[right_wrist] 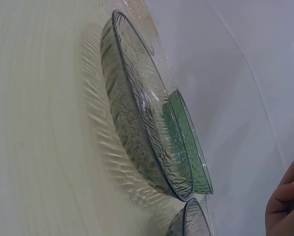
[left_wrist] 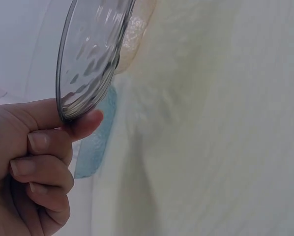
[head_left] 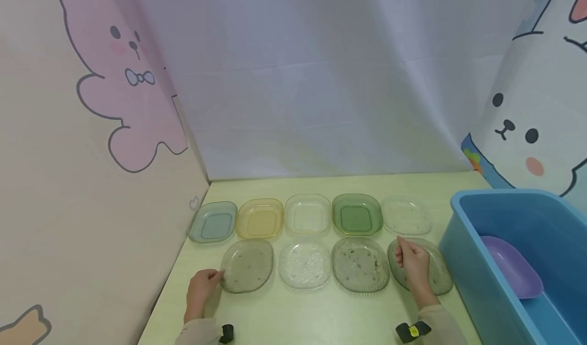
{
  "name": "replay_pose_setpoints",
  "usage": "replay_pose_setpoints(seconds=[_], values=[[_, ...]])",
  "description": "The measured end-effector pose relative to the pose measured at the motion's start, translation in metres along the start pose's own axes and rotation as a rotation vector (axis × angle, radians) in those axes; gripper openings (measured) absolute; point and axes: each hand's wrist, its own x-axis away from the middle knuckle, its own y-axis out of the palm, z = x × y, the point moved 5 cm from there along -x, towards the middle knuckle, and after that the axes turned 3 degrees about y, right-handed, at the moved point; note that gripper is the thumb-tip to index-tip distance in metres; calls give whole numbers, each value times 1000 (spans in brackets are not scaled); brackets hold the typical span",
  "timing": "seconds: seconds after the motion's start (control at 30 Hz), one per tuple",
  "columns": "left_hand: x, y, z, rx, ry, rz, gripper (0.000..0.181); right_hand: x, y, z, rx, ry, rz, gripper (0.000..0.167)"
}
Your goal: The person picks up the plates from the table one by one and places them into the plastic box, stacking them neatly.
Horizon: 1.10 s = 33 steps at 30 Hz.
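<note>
My left hand (head_left: 202, 288) pinches the near left edge of a grey glass plate (head_left: 247, 266), the leftmost of the front row. In the left wrist view the thumb and index finger grip its rim (left_wrist: 64, 105), with the other fingers curled below. My right hand (head_left: 416, 271) is over the rightmost grey plate (head_left: 440, 271), hiding part of it. Its fingers are curled, and nothing shows in them; only part of it appears at the right wrist view's edge. Between the hands lie a clear textured plate (head_left: 304, 266) and another grey plate (head_left: 360, 264).
Behind is a row of blue (head_left: 213, 222), amber (head_left: 260, 218), clear (head_left: 308, 214), green (head_left: 357, 214) and textured clear (head_left: 406, 216) plates. On the right stands a blue tub (head_left: 477, 248) with a purple dish (head_left: 513, 268) inside. White cloth (head_left: 330, 80) hangs behind the table.
</note>
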Motion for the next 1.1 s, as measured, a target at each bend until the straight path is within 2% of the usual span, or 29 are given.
replay_pose_setpoints(seconds=[0.2, 0.37, 0.5, 0.67, 0.87, 0.93, 1.03, 1.1], values=[[3, -14, 14, 5, 25, 24, 29, -11, -2, 20, -1, 25, 72, 42], [5, -23, 31, 26, 39, 80, 29, -12, -2, 21, -21, 25, 71, 43], [5, -30, 46, 45, 58, 143, 29, -11, -3, 21, -23, 24, 65, 43], [6, -34, 66, 96, 83, 254, 29, -11, -4, 22, -16, 26, 71, 43], [9, -28, 85, 182, 97, 347, 29, -13, -4, 25, -8, 30, 66, 43], [9, -24, 89, 193, 92, 354, 29, -13, -4, 25, -11, 33, 55, 42], [9, -15, 93, 213, 87, 346, 28, -7, -3, 16, -42, 10, -15, 40], [8, -7, 97, 220, 82, 330, 28, 6, 0, -5, -35, 30, -42, 39]])
